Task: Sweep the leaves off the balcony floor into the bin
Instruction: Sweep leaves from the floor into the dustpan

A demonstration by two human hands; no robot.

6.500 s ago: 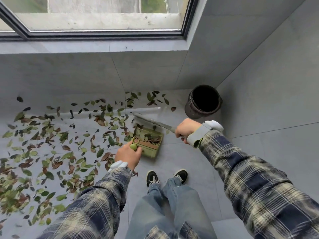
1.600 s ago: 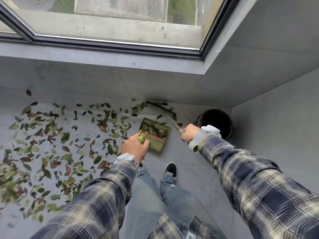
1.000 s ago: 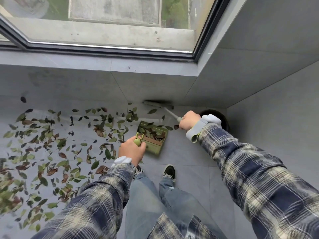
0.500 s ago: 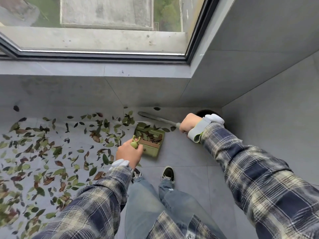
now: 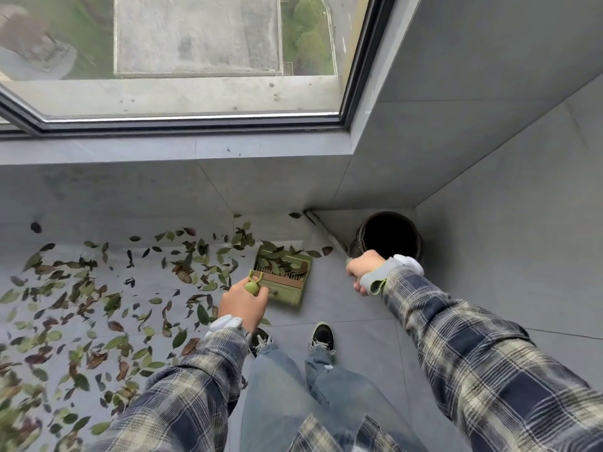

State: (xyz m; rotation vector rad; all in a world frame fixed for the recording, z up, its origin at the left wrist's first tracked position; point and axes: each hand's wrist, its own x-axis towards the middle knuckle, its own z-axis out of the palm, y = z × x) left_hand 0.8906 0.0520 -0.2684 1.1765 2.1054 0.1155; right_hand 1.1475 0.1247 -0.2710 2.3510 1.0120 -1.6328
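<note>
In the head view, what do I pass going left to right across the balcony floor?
First scattered leaves → left hand → dustpan → broom → bin. The right hand overlaps the bin, so it is left out.

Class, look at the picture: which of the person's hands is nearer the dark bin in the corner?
Right. The right hand grips the broom handle just in front of the bin; the left hand holds the dustpan, farther to the left.
</note>
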